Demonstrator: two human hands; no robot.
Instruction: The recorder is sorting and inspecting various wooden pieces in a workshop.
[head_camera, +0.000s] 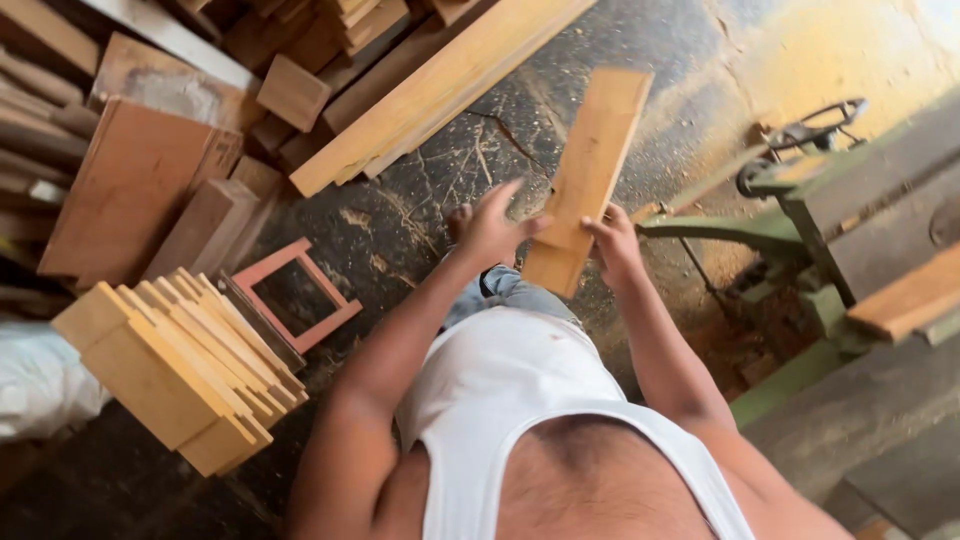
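Plank being held over the sawdust floor: right hand gripping its near end, left hand spreading open against its edge. Looking stiff, light, rough-sawn; best grasped by both long edges. Stacked boards lying left.

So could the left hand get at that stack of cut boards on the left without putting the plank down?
Probably yes: the left hand only rests open against the plank, which the right hand also holds, and nothing lies between it and the stacked boards.
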